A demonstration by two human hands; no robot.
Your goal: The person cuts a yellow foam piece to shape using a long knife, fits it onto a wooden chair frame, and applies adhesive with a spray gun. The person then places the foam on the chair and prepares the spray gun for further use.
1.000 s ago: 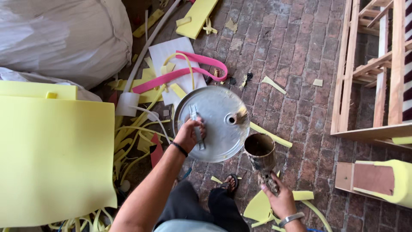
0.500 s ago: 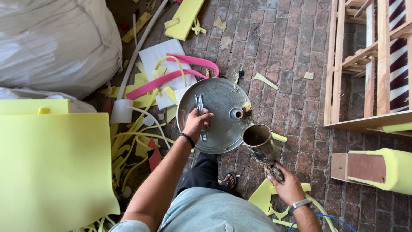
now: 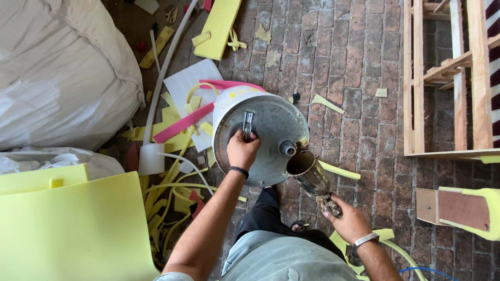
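My left hand (image 3: 242, 151) is closed around the handle (image 3: 247, 124) on top of the metal drum (image 3: 263, 138), which stands tilted on the brick floor (image 3: 359, 78), while my right hand (image 3: 350, 224) grips the handle of a dirty metal cup (image 3: 308, 171) held with its mouth right at the drum's spout (image 3: 287, 149). Yellow and pink foam offcuts (image 3: 179, 130), a yellow foam sheet (image 3: 73, 229) and a big white sack (image 3: 62, 73) crowd the drum's left. A wooden frame (image 3: 442, 78) borders the right, with bare bricks between it and the drum.

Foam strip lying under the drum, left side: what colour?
Pink foam strip, beside the metal drum; head view shows it best.
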